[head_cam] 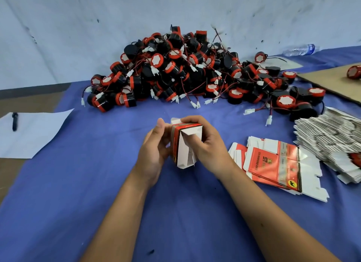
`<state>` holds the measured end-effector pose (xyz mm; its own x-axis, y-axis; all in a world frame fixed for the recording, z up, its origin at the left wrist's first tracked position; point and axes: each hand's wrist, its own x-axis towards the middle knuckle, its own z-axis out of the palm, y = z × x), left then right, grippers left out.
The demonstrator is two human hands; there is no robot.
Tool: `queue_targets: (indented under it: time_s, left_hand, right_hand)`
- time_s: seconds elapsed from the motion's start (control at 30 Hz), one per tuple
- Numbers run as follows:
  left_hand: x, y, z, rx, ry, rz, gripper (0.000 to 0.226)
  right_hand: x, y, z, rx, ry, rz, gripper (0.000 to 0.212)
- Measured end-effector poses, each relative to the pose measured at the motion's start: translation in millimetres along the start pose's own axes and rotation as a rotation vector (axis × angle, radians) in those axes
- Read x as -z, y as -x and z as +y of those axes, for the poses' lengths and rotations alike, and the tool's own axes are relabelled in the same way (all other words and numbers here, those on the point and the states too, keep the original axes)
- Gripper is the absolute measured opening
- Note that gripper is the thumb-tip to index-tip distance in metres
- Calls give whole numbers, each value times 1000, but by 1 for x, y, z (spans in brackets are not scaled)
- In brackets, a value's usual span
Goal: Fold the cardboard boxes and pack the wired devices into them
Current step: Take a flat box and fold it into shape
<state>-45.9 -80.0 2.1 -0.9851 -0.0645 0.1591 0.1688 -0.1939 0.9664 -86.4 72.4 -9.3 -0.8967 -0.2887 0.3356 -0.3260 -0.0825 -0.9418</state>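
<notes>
- Cardboard box point(183, 144): red, black and white, partly folded, held above the middle of the bench point(97, 183), which is covered in blue cloth; a white flap lies open at its near end and a white tab stands at its far end.
- Left hand point(154, 154): curled round the box's left side, thumb raised along the far edge.
- Right hand point(207, 146): grips the box from the right, fingers bent over its top, one fingertip tucked beneath the folded white flap.
- Flat box blanks point(273, 164): a loose red-and-white pile just right of the hands, printed face up.
- Stacked blanks point(330, 138): a fanned, taller stack at the bench's right edge.
- Wired devices point(195, 70): a large heap of black-and-red round units with red-black leads and white connectors, along the far edge against the pale wall.
- Brown cardboard sheet point(332, 80): far right corner, bearing one device.
- Plastic bottle point(300, 49): lying beyond the heap, far right.
- White paper point(33, 132): at the left edge, a black pen point(14, 121) resting on it.
</notes>
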Motion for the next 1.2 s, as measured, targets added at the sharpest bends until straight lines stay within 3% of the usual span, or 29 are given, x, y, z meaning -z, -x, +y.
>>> queue_targets:
  time_s: [0.07,0.13,0.3,0.37,0.43,0.53,0.67,0.8,0.9,1.03,1.2]
  left_hand:
    - [1,0,-3,-92,-87,132,49]
    - [1,2,-8,-66,-149,162,65]
    - [-24,10,-17,124,-66,-40,101]
    - [-35,10,-20,135,43,6,95]
    - [-38,8,-21,138,130,61,74]
    - [-30,6,-18,117,167,39,57]
    - [-21,8,-15,124,144,-93,60]
    - [-23,9,-17,82,-26,-175,87]
    - [-29,6,-23,29,-45,-31,63]
    - [-32,3,-28,-6,-13,216,55]
    - [-24,0,-28,-8,45,217,52]
  right_hand:
    - [0,-2,1,-32,-46,101,22]
    - [0,-4,0,-104,-145,218,20]
    - [-3,-3,-2,-169,-215,349,41]
    - [-9,-1,-2,-160,-196,308,48]
    - [-13,1,-3,-165,-162,307,50]
    - [-16,2,-4,-196,-173,308,52]
    - [-11,-1,-3,-285,-319,352,45]
    - [-7,0,-4,-305,-386,421,47]
    - [-9,4,-4,-272,-292,383,41]
    - [-22,10,-4,-172,-129,245,26]
    - [-31,11,-6,-136,38,285,18]
